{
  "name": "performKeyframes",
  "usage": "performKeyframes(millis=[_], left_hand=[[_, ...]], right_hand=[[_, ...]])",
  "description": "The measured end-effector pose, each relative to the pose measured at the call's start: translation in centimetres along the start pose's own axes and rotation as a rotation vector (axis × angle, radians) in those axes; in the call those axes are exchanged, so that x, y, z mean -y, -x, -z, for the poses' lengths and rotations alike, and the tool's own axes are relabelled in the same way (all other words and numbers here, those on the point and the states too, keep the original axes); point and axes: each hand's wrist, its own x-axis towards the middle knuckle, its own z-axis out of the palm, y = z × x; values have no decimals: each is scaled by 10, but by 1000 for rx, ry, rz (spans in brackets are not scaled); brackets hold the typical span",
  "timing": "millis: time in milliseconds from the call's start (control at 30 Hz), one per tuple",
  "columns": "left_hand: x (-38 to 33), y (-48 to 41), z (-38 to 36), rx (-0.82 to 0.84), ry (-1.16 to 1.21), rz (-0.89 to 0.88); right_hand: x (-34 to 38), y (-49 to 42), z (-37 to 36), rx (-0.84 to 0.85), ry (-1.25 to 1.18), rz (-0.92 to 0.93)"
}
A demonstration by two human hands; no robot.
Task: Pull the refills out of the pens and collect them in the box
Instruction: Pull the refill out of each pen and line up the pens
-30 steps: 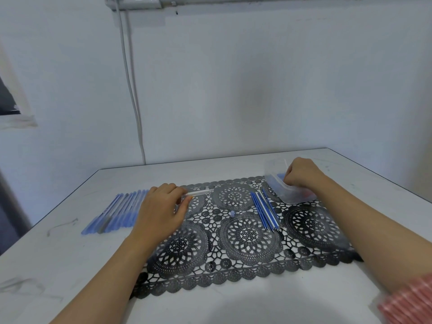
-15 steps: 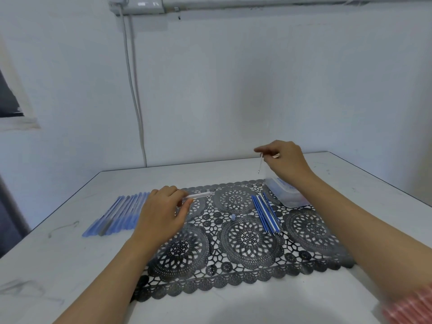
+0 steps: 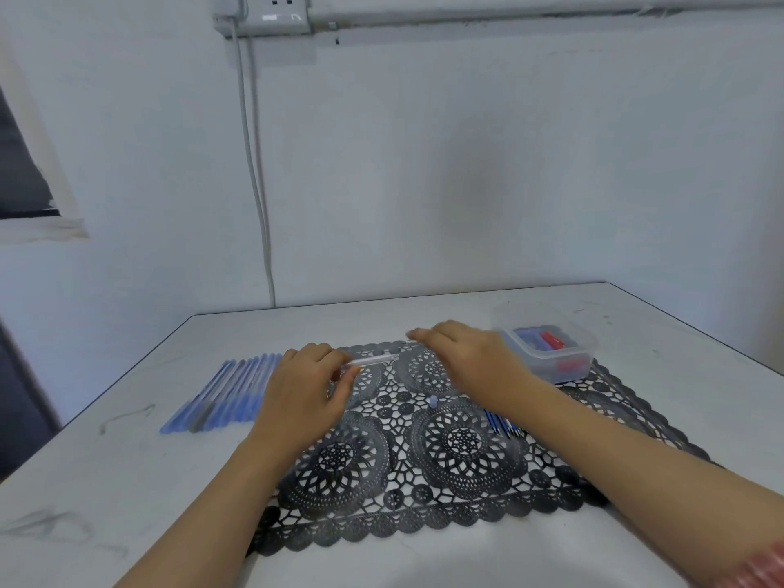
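Lying far left on the white table (image 3: 127, 481), a row of blue pens (image 3: 225, 392) sits side by side, running near-left to far-right, just off the mat's left edge. Grey scuff marks show on the table nearer than them.

Next right is the left hand (image 3: 305, 392), over the left edge of the black lace mat (image 3: 445, 468). Its fingers are curled and the thumb and fingertips pinch the left end of a clear pen (image 3: 369, 360). The pen is held roughly level just above the far part of the mat, pointing right toward the other hand.

A small pale blue cap (image 3: 433, 401) stands on the mat, between the two forearms and nearer than the pen.

The right hand (image 3: 471, 358) is palm down at the pen's right end, fingers stretched left over it. It is motion-blurred, so I cannot tell whether the fingers grip the tip or only touch it.

A bunch of blue refills (image 3: 502, 422) lies on the mat, mostly hidden under the right forearm.

Far right on the mat's far right corner is the clear plastic box (image 3: 587, 348), open-topped, with red and blue pieces inside; what they are is too blurred to name. It sits just beside the right wrist.

A wall socket (image 3: 271, 14) and cable (image 3: 254, 163) are on the far wall.
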Motion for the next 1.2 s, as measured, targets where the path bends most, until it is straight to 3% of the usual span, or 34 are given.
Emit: performKeyframes(millis=[300, 1200], left_hand=[[0, 0, 0, 3, 9, 9], [-5, -1, 2, -33, 9, -20]], right_hand=[[0, 9, -8, 121, -2, 9], [0, 8, -12, 55, -24, 8]])
